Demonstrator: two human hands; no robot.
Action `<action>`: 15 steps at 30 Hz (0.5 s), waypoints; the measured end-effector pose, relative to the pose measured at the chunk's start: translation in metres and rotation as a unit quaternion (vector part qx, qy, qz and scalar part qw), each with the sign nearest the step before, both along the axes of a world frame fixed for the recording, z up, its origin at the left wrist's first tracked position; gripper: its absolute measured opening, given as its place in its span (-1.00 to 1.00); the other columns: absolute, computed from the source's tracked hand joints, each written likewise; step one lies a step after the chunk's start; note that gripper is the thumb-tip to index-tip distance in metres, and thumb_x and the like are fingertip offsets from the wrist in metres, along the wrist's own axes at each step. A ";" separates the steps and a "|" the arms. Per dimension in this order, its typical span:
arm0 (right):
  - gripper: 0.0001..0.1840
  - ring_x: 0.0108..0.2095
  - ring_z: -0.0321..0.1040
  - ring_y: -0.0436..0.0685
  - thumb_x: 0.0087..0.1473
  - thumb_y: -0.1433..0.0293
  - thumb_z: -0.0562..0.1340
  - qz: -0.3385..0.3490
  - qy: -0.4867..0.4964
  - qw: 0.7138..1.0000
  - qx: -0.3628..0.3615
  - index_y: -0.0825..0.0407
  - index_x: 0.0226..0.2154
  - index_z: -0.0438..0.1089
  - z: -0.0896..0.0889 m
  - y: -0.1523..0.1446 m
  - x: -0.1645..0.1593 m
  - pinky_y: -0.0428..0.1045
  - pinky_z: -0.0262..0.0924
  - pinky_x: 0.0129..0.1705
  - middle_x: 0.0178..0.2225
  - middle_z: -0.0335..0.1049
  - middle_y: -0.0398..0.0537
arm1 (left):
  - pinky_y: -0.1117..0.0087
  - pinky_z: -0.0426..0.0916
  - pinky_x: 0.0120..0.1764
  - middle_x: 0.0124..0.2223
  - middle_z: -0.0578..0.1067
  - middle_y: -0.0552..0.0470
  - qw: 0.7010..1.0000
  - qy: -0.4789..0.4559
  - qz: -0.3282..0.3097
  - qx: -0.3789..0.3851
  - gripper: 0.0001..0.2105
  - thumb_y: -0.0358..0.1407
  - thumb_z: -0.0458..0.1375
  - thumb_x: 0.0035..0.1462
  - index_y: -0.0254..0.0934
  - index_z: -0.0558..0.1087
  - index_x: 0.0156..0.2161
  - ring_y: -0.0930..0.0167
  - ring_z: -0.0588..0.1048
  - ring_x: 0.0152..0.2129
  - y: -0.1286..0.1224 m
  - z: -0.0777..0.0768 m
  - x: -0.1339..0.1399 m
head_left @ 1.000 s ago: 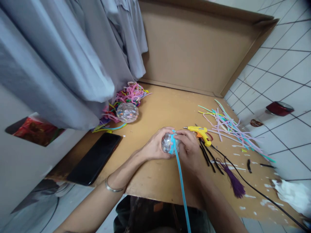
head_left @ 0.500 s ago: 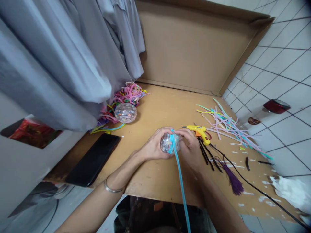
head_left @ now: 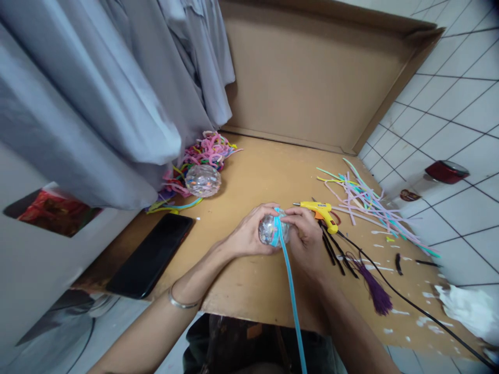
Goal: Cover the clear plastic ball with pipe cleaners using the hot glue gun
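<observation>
My left hand (head_left: 253, 232) is wrapped round a clear faceted ball (head_left: 267, 229) with coloured bits inside. A light-blue pipe cleaner (head_left: 289, 275) runs over the front of the ball and hangs down past the table edge toward my lap. On the ball's right side, my right hand (head_left: 306, 234) has its fingers bent, the index finger and thumb pressing at the pipe cleaner. Its fingertips partly cover that side of the ball. Just right of this hand lies a yellow glue gun (head_left: 320, 212) with its black cord.
A second clear ball (head_left: 203, 181) rests by a heap of pink and mixed pipe cleaners (head_left: 212, 150). A black phone (head_left: 151, 255) lies at left. At right are pastel pipe cleaners (head_left: 362, 200), black strips (head_left: 333, 249), a purple tassel (head_left: 375, 291), a red-lidded jar (head_left: 432, 179) and white tissue (head_left: 463, 309).
My right index finger and thumb have shifted slightly down along the pipe cleaner on the ball. The left hand keeps its hold, and the rest looks the same.
</observation>
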State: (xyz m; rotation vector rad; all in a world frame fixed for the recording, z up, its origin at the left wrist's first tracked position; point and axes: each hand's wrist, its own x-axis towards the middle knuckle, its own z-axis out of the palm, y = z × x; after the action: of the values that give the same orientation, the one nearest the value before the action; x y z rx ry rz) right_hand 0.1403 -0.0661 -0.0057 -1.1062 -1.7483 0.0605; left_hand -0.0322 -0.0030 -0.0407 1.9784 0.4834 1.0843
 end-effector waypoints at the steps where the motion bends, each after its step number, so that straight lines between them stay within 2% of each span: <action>1: -0.57 -0.13 0.41 0.10 0.02 0.69 0.05 0.000 -0.002 1.000 0.005 -0.07 -0.25 0.47 0.000 0.000 0.000 0.05 0.35 -0.13 -0.18 0.40 -0.06 | 0.02 0.28 0.19 0.19 0.34 -0.14 1.000 0.001 0.001 0.000 -0.29 -0.31 0.45 -0.26 -0.11 0.32 0.07 0.11 0.39 0.15 0.000 0.000 0.000; 7: -0.53 -0.13 0.40 0.10 0.05 0.68 0.06 0.011 -0.009 1.000 0.017 -0.12 -0.21 0.49 0.001 -0.001 -0.001 0.05 0.33 -0.13 -0.16 0.39 -0.06 | 0.03 0.28 0.19 0.19 0.34 -0.14 1.000 0.000 0.004 0.002 -0.28 -0.33 0.45 -0.27 -0.12 0.32 0.07 0.11 0.39 0.14 0.000 0.000 0.000; 15: -0.59 -0.12 0.40 0.13 0.11 0.62 0.08 -0.005 -0.045 0.999 0.012 -0.11 -0.19 0.51 0.002 -0.003 -0.001 0.10 0.34 -0.11 -0.14 0.42 -0.03 | 0.00 0.24 0.21 0.20 0.33 -0.14 1.000 0.004 0.007 -0.005 -0.28 -0.34 0.43 -0.27 -0.11 0.30 0.07 0.09 0.36 0.18 0.000 -0.001 0.000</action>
State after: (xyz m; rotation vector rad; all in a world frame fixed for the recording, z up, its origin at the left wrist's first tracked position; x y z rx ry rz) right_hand 0.1388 -0.0691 -0.0032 -1.1157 -1.8194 -0.0172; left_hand -0.0325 -0.0031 -0.0417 1.9733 0.5064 1.0802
